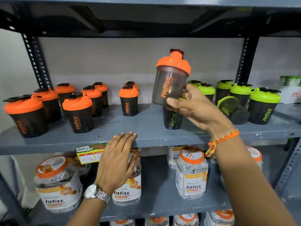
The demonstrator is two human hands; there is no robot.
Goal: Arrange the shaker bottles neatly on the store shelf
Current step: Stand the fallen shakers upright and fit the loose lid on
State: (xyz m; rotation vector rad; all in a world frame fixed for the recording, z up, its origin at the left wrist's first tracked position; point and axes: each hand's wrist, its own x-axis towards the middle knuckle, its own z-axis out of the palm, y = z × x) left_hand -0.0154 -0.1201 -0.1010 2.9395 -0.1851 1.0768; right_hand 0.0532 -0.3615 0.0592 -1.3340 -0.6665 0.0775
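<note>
My right hand grips an orange-lidded dark shaker bottle by its lower side, held tilted in the air above the grey shelf. Several orange-lidded shakers stand at the shelf's left, and one stands alone near the middle. Green-lidded shakers cluster at the right; one lies on its side, and another stands partly hidden behind my right hand. My left hand rests flat with its fingertips on the shelf's front edge and holds nothing.
A lower shelf holds clear Fitfizz jars with orange lids. A supermarket price tag hangs on the shelf's front edge. Perforated dark uprights stand at both back corners, and another shelf board runs overhead.
</note>
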